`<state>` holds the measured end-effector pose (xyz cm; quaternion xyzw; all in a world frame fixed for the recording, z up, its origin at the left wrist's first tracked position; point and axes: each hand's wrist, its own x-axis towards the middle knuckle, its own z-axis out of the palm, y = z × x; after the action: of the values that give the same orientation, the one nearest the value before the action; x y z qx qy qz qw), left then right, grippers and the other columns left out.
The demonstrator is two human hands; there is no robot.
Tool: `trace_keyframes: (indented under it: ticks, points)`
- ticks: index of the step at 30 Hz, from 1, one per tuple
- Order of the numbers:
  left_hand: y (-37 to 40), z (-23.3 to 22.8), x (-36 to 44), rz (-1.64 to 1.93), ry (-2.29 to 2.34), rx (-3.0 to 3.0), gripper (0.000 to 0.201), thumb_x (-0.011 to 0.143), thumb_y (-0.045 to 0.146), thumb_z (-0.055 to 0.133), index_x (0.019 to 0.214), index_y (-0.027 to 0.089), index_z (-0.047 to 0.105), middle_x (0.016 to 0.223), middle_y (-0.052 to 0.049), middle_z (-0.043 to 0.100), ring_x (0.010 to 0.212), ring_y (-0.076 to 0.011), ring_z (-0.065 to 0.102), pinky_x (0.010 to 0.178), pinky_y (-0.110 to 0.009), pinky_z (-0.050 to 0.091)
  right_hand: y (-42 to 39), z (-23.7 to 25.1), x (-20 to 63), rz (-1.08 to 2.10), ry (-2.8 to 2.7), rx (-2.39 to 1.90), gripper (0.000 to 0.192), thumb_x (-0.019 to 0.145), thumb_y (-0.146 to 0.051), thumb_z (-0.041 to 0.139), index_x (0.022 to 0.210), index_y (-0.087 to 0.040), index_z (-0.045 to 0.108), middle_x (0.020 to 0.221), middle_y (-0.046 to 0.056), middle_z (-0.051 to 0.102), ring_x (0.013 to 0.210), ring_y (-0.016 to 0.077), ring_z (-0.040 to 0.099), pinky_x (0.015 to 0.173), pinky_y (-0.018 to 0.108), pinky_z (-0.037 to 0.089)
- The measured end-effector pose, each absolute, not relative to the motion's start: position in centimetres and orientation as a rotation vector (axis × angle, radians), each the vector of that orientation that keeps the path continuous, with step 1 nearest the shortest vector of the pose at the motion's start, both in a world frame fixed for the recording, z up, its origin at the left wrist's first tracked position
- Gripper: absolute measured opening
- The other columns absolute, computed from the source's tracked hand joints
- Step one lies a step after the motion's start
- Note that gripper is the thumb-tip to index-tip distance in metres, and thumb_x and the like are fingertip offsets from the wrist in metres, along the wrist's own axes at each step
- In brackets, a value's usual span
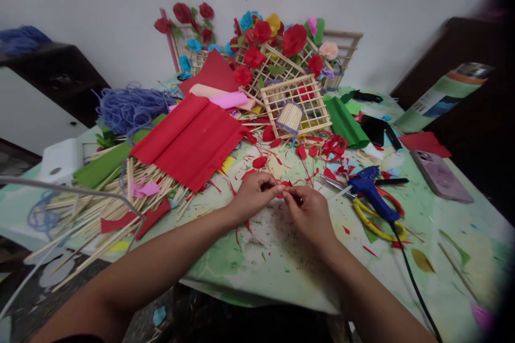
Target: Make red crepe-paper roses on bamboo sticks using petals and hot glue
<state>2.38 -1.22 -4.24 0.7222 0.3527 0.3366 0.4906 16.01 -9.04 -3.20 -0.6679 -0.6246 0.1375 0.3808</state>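
A plain white wall (100, 5) stands behind the desk (281, 262), which has a green patterned cover. A dark cabinet (60, 77) is at the left, and another dark piece of furniture (454, 43) at the right. The light is soft and even.

Both forearms are bare to the elbow, and the left hand (252, 196) and right hand (309, 213) wear no gloves or rings.

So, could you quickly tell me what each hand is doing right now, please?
Left hand: fingers pinched shut on a small red paper piece.
Right hand: fingers pinched on the same red paper piece, meeting the left above the table.
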Motion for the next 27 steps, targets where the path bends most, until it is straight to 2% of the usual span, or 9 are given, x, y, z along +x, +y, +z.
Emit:
trace_keyframes:
  ticks: [8, 17, 27]
  points:
    - [-1.0, -4.4, 2.5, 0.779, 0.863, 1.759, 0.029, 0.078, 0.041, 0.056, 0.064, 0.015, 0.054, 0.060, 0.002, 0.050, 0.059, -0.0111, 0.043, 0.057, -0.023, 0.035, -9.0, -2.9, 16.6, 0.346, -1.570, -1.722, 0.023, 0.084, -0.030, 0.052, 0.072, -0.018, 0.068, 0.065, 0.003, 0.067, 0.061, 0.0160, 0.057, 0.056, 0.026, 0.037]
    - [-0.6, -4.7, 2.6, 0.777, 0.857, 1.589, 0.029, 0.077, 0.042, 0.056, 0.066, 0.016, 0.050, 0.059, 0.005, 0.042, 0.055, -0.0090, 0.035, 0.052, -0.022, 0.028, -8.5, -2.0, 18.8, 0.241, -1.478, -1.825, 0.026, 0.083, -0.033, 0.051, 0.069, -0.017, 0.066, 0.059, 0.002, 0.063, 0.054, 0.0147, 0.053, 0.053, 0.026, 0.034]
    - [-0.8, -4.5, 2.7, 0.709, 0.883, 1.404, 0.032, 0.074, 0.046, 0.058, 0.067, 0.017, 0.049, 0.055, 0.007, 0.037, 0.049, -0.0073, 0.027, 0.048, -0.023, 0.021, -8.1, -1.6, 21.0, 0.097, -1.308, -1.853, 0.029, 0.082, -0.037, 0.051, 0.071, -0.015, 0.067, 0.058, 0.003, 0.062, 0.052, 0.0150, 0.052, 0.054, 0.027, 0.038]
